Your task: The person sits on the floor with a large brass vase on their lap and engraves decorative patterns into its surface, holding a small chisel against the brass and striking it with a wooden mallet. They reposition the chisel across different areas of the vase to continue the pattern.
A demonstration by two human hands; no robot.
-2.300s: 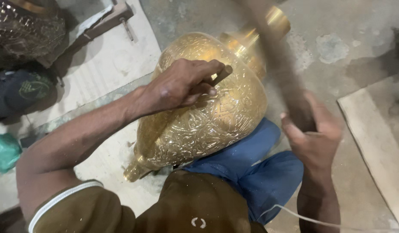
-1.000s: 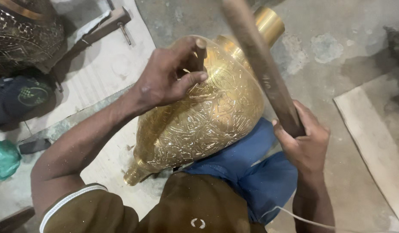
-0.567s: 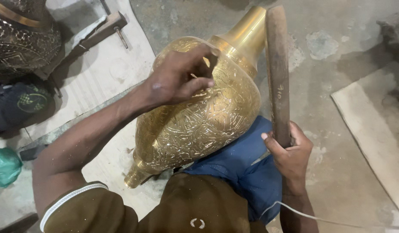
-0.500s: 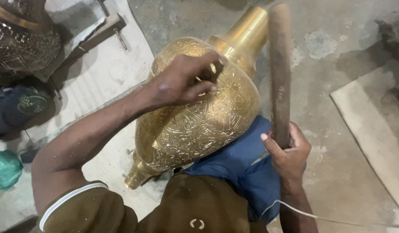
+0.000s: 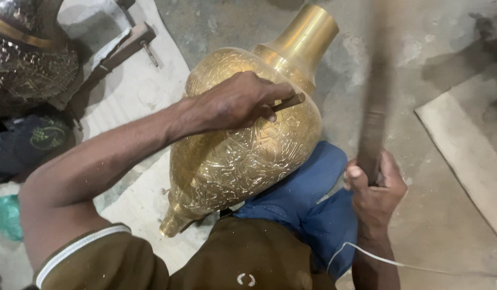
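Engraving step judged in hand: punch [image 5: 287, 102] pinched in left hand [image 5: 238, 101] against brass vase [image 5: 243, 156]; wooden stick [image 5: 374, 102] gripped by right hand [image 5: 374, 188], raised. Next move judged: square strike on punch end.

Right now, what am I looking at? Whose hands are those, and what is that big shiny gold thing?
This picture comes from a camera worn on a person's head, so you look down at that person's own two hands.

The big gold thing is a metal vase with tiny patterns cut all over it. It lies on its side across the person's blue trousers.

The left hand rests on the vase and pinches a thin metal rod against it.

The right hand grips a long wooden stick, which is raised and looks blurry.

Around them, a pale sheet covers part of the grey floor, a hammer lies on it, and a darker patterned pot stands in the corner.
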